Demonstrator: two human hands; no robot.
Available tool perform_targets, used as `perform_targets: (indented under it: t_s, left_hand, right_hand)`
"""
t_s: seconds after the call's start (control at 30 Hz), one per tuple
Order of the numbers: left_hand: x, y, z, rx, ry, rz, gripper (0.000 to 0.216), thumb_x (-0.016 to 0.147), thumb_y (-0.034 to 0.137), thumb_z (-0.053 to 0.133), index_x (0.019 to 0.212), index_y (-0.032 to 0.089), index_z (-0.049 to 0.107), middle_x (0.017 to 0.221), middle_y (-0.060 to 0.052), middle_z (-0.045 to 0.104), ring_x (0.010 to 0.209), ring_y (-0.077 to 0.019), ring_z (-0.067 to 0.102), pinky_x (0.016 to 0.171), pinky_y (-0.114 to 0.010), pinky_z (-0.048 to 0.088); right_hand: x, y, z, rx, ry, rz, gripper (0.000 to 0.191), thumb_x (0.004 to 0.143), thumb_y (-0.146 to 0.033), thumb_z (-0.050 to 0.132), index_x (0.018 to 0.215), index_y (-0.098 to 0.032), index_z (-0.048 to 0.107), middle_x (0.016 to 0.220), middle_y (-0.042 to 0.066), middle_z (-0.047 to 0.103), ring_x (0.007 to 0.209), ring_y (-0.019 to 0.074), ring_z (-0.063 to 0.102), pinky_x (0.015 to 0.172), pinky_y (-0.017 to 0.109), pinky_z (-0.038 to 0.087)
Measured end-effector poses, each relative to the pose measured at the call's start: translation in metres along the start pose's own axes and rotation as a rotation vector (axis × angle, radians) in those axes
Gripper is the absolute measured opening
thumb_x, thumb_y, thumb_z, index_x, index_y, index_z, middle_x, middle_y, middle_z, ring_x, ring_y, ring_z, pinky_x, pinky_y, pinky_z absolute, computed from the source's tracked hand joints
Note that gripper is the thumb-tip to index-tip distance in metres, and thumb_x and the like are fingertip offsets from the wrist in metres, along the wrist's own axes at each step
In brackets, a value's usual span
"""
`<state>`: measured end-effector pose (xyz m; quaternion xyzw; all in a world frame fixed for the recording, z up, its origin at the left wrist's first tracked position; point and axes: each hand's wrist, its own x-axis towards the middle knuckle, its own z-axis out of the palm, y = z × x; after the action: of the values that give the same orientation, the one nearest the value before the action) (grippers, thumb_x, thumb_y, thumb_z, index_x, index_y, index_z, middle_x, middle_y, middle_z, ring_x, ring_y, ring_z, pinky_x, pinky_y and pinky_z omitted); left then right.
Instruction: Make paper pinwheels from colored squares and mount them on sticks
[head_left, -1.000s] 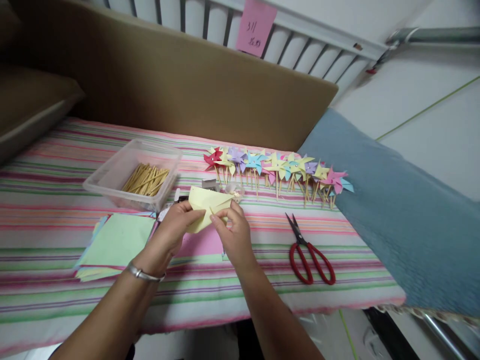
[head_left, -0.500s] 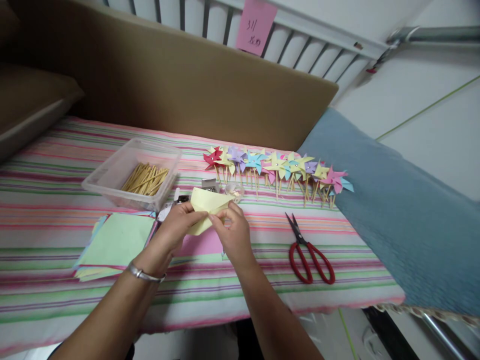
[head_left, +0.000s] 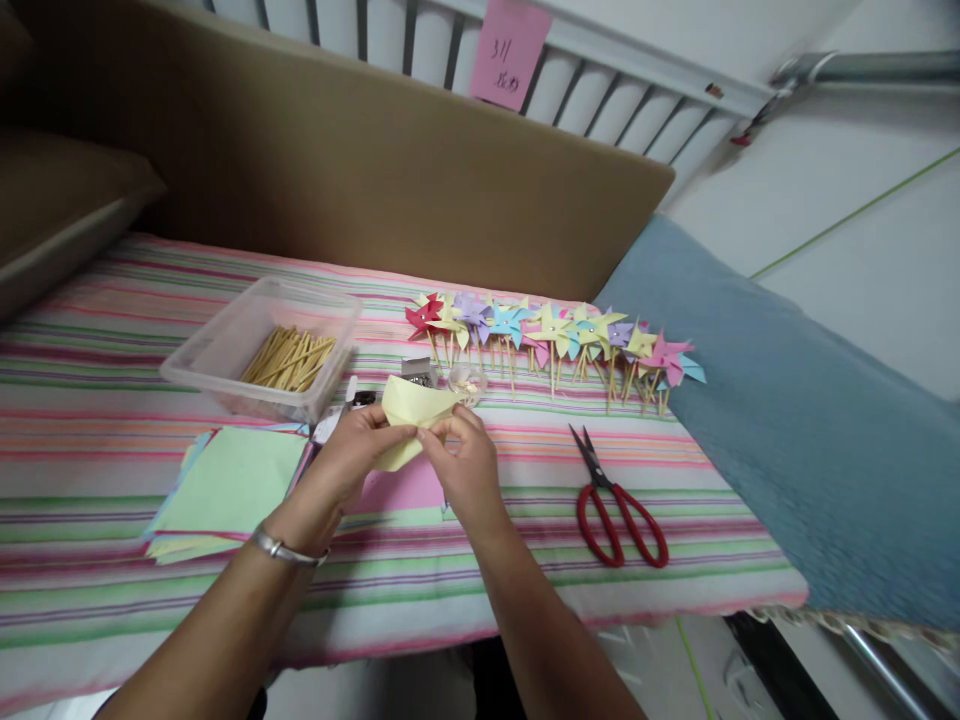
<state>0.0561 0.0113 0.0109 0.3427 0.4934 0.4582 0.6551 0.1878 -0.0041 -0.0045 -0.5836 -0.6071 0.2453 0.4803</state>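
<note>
A pale yellow sheet of paper (head_left: 417, 403) is held up between my two hands, its top standing above the fingers and partly bent. My left hand (head_left: 361, 452), with a silver bangle at the wrist, pinches its left side. On the right side my right hand (head_left: 466, 462) pinches the same paper, the thumbs almost meeting at the middle. Below the hands lies pink paper (head_left: 401, 490), partly covered. Just behind the yellow sheet stand a small open box (head_left: 417, 371) of metal bits and a round clear dish (head_left: 468, 382) with tiny pieces inside.
A clear plastic box (head_left: 217, 345) of short wooden sticks (head_left: 291, 360) stands at left, with a stack of coloured paper (head_left: 236, 478) before it. Several paper pinwheels (head_left: 553, 332) on sticks line the back right. Red-handled scissors (head_left: 611, 510) lie at right. A cardboard panel (head_left: 390, 170) rises behind.
Very little differs. The right edge of the yellow paper has shifted slightly inward between my fingers; both hands keep their pinch.
</note>
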Motion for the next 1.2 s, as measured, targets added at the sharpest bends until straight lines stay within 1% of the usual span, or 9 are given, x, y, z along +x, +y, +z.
perform_targets:
  t_s: [0.13, 0.27, 0.37, 0.47, 0.6, 0.67, 0.87, 1.03, 1.2]
  left_hand:
    - [0.004, -0.003, -0.004, 0.028, 0.005, 0.023, 0.029, 0.052, 0.026, 0.076, 0.077, 0.012, 0.071, 0.07, -0.005, 0.07, 0.058, -0.0147, 0.058, 0.056, -0.025, 0.04]
    - [0.006, -0.001, -0.011, 0.093, 0.063, 0.028, 0.029, 0.051, 0.025, 0.075, 0.076, 0.012, 0.071, 0.07, -0.006, 0.071, 0.057, -0.0158, 0.059, 0.056, -0.026, 0.041]
    - [0.005, 0.0, -0.012, 0.158, 0.01, 0.014, 0.023, 0.052, 0.023, 0.073, 0.072, 0.012, 0.071, 0.068, -0.005, 0.07, 0.056, -0.0156, 0.058, 0.057, -0.026, 0.041]
    - [0.003, -0.001, -0.01, 0.233, -0.086, -0.009, 0.016, 0.053, 0.021, 0.07, 0.067, 0.013, 0.071, 0.062, -0.003, 0.067, 0.053, -0.0143, 0.055, 0.054, -0.025, 0.039]
    - [0.0, -0.006, -0.005, 0.362, -0.229, 0.011, 0.011, 0.06, 0.022, 0.065, 0.066, 0.014, 0.07, 0.055, 0.0, 0.06, 0.047, -0.011, 0.046, 0.049, -0.023, 0.03]
    - [-0.001, -0.007, -0.004, 0.409, -0.263, 0.032, 0.009, 0.062, 0.022, 0.063, 0.064, 0.015, 0.068, 0.053, 0.002, 0.056, 0.045, -0.0097, 0.042, 0.047, -0.022, 0.027]
    - [-0.003, -0.007, -0.005, 0.429, -0.327, 0.029, 0.008, 0.063, 0.021, 0.061, 0.065, 0.014, 0.064, 0.058, 0.001, 0.058, 0.05, -0.0105, 0.045, 0.05, -0.023, 0.03]
    - [-0.001, -0.007, -0.006, 0.421, -0.372, 0.022, 0.004, 0.062, 0.019, 0.059, 0.063, 0.015, 0.059, 0.062, 0.001, 0.061, 0.054, -0.0111, 0.048, 0.054, -0.023, 0.034]
    - [-0.001, -0.007, -0.004, 0.406, -0.39, 0.028, 0.003, 0.061, 0.017, 0.058, 0.063, 0.015, 0.059, 0.061, 0.002, 0.059, 0.054, -0.0106, 0.048, 0.054, -0.023, 0.034]
  right_hand:
    - [0.001, -0.001, -0.003, -0.023, -0.021, -0.016, 0.016, 0.072, -0.025, 0.064, 0.059, -0.022, 0.055, 0.081, 0.002, 0.061, 0.089, 0.0211, 0.057, 0.079, 0.033, 0.046]
    - [0.006, -0.002, -0.018, -0.007, 0.136, 0.008, 0.005, 0.075, -0.026, 0.062, 0.074, -0.022, 0.059, 0.105, 0.007, 0.065, 0.107, 0.0241, 0.056, 0.095, 0.041, 0.041]
    - [0.01, -0.004, -0.03, -0.018, 0.192, -0.006, 0.021, 0.074, -0.028, 0.064, 0.094, -0.02, 0.061, 0.116, 0.01, 0.063, 0.113, 0.0251, 0.054, 0.099, 0.044, 0.038]
    - [0.009, -0.006, -0.035, -0.061, 0.025, -0.016, 0.036, 0.069, -0.025, 0.068, 0.104, -0.02, 0.062, 0.11, 0.01, 0.065, 0.109, 0.0266, 0.057, 0.096, 0.044, 0.043]
    - [0.005, -0.006, -0.033, 0.001, -0.294, 0.066, 0.049, 0.068, -0.018, 0.064, 0.117, -0.026, 0.059, 0.105, 0.004, 0.068, 0.091, 0.0226, 0.065, 0.078, 0.036, 0.053]
    - [0.004, -0.005, -0.033, 0.02, -0.377, 0.087, 0.052, 0.069, -0.015, 0.059, 0.119, -0.027, 0.058, 0.105, 0.003, 0.068, 0.084, 0.0203, 0.065, 0.07, 0.032, 0.054]
    - [0.005, -0.003, -0.037, -0.002, -0.429, 0.086, 0.047, 0.067, -0.014, 0.056, 0.113, -0.022, 0.061, 0.096, 0.001, 0.069, 0.079, 0.0203, 0.064, 0.068, 0.032, 0.053]
    - [0.007, -0.002, -0.039, 0.011, -0.47, 0.078, 0.047, 0.068, -0.013, 0.057, 0.113, -0.021, 0.06, 0.102, 0.002, 0.068, 0.089, 0.0203, 0.062, 0.075, 0.029, 0.048]
    - [0.007, -0.004, -0.038, -0.007, -0.5, 0.082, 0.045, 0.068, -0.013, 0.058, 0.113, -0.021, 0.06, 0.099, 0.002, 0.068, 0.087, 0.0194, 0.061, 0.074, 0.028, 0.046]
